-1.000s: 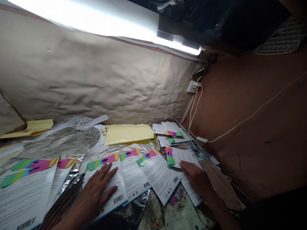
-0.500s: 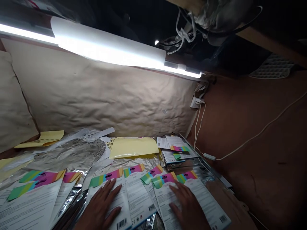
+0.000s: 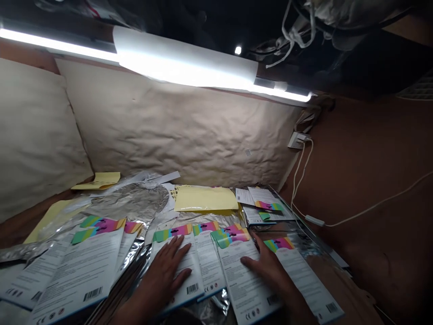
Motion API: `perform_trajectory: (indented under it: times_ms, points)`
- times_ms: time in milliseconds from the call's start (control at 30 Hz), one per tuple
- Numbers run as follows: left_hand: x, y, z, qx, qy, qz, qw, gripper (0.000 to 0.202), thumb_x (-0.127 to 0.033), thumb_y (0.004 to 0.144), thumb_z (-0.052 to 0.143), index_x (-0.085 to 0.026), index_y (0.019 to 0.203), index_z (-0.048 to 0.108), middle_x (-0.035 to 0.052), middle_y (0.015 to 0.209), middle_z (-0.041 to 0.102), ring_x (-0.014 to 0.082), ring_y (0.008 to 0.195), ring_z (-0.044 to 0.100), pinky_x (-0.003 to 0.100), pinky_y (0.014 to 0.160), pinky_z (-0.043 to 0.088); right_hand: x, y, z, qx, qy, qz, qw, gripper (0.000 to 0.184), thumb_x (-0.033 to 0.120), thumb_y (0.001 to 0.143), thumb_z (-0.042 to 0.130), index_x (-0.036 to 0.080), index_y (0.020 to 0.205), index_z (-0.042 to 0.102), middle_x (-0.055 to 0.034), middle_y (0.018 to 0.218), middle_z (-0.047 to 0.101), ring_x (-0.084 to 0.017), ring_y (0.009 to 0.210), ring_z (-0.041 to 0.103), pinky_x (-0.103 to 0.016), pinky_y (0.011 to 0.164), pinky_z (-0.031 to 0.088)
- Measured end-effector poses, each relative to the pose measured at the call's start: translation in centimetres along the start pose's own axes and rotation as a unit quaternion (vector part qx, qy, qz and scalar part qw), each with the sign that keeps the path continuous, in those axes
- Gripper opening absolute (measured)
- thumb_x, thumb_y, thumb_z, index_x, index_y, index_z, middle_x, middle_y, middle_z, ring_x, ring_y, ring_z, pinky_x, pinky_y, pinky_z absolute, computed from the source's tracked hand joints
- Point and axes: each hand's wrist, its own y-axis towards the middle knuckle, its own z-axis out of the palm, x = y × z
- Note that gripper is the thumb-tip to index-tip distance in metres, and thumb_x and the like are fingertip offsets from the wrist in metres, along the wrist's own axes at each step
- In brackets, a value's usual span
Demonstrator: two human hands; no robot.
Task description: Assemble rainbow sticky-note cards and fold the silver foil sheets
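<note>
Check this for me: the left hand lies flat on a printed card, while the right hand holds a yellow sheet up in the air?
Not quite: the right hand rests on a printed card, and the yellow sheet lies flat further back, untouched, as the head view shows. The left hand is as you said.

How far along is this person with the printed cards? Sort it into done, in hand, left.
Done: cards lie spread, printed side up, over silver foil. In hand: the left hand presses one card, the right hand another card. Left: a small pile waits beyond, by a yellow sheet.
</note>
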Motion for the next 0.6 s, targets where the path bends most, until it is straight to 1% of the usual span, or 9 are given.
perform_trajectory:
  times_ms: [67,133,200,267,333,467,533,600]
  points:
    - [-0.2,0.1,-0.2,0.004,-0.016,-0.002,1.000,0.052,-0.048,0.094,0.051,-0.028,0.141,0.051,0.0107,0.148,0.047,0.0316,0.135,0.047,0.051,0.106,0.045,0.3,0.3,-0.3,0.037,0.115,0.006,0.993,0.083,0.034,0.067,0.076,0.020,0.143,0.045,-0.0131,0.133,0.063,-0.033,0.119,0.061,-0.048,0.098,0.049]
    - [-0.3,0.1,-0.4,0.009,-0.023,-0.004,1.000,0.052,-0.048,0.094,0.050,-0.027,0.141,0.051,0.0111,0.149,0.047,0.0317,0.135,0.046,0.051,0.107,0.044,0.6,0.2,-0.3,0.091,0.228,0.003,0.969,0.074,0.037,0.065,0.079,0.017,0.133,0.056,-0.0125,0.119,0.071,-0.035,0.107,0.068,-0.047,0.089,0.055]
    - [-0.3,0.1,-0.4,0.013,-0.025,-0.008,1.000,0.052,-0.049,0.094,0.049,-0.026,0.141,0.051,0.0121,0.149,0.047,0.0319,0.136,0.045,0.051,0.107,0.044,1.1,0.2,0.1,0.142,0.308,0.013,0.941,0.062,0.042,0.064,0.081,0.014,0.117,0.065,-0.0131,0.105,0.076,-0.036,0.096,0.072,-0.047,0.082,0.057]
    - [-0.3,0.1,-0.4,0.012,-0.033,-0.011,0.999,0.051,-0.048,0.094,0.050,-0.026,0.141,0.051,0.0127,0.149,0.046,0.0323,0.136,0.045,0.052,0.107,0.044,1.8,0.4,0.6,0.169,0.349,0.034,0.921,0.056,0.046,0.066,0.081,0.012,0.108,0.068,-0.0131,0.096,0.077,-0.035,0.089,0.073,-0.047,0.080,0.057]
    - [-0.3,0.0,-0.4,0.009,-0.045,-0.012,0.999,0.051,-0.046,0.094,0.051,-0.027,0.141,0.051,0.0123,0.150,0.045,0.0325,0.137,0.044,0.053,0.108,0.042,2.7,0.8,1.2,0.174,0.374,0.047,0.910,0.054,0.047,0.067,0.081,0.013,0.107,0.067,-0.0125,0.093,0.078,-0.034,0.086,0.074,-0.048,0.082,0.057]
    - [-0.3,-0.3,-0.3,-0.007,-0.053,-0.010,0.999,0.050,-0.044,0.094,0.052,-0.027,0.142,0.049,0.0109,0.151,0.044,0.0309,0.138,0.043,0.051,0.110,0.041,4.3,2.0,2.1,0.173,0.424,0.050,0.888,0.057,0.043,0.067,0.083,0.013,0.112,0.064,-0.0127,0.097,0.077,-0.034,0.092,0.073,-0.051,0.088,0.055]
    - [-0.2,-0.4,-0.3,-0.030,-0.049,-0.009,0.998,0.048,-0.042,0.095,0.051,-0.026,0.141,0.048,0.0113,0.149,0.047,0.0300,0.137,0.044,0.052,0.111,0.040,4.7,2.3,2.2,0.173,0.446,0.048,0.877,0.060,0.039,0.067,0.084,0.015,0.117,0.061,-0.0129,0.101,0.077,-0.034,0.097,0.072,-0.051,0.089,0.055]
    - [-0.1,-0.6,-0.2,-0.067,-0.044,-0.020,0.997,0.044,-0.038,0.097,0.049,-0.025,0.139,0.049,0.0113,0.144,0.053,0.0292,0.135,0.047,0.055,0.111,0.038,4.9,2.4,2.2,0.180,0.456,0.049,0.870,0.062,0.035,0.067,0.084,0.016,0.120,0.059,-0.0133,0.105,0.076,-0.034,0.101,0.071,-0.052,0.089,0.055]
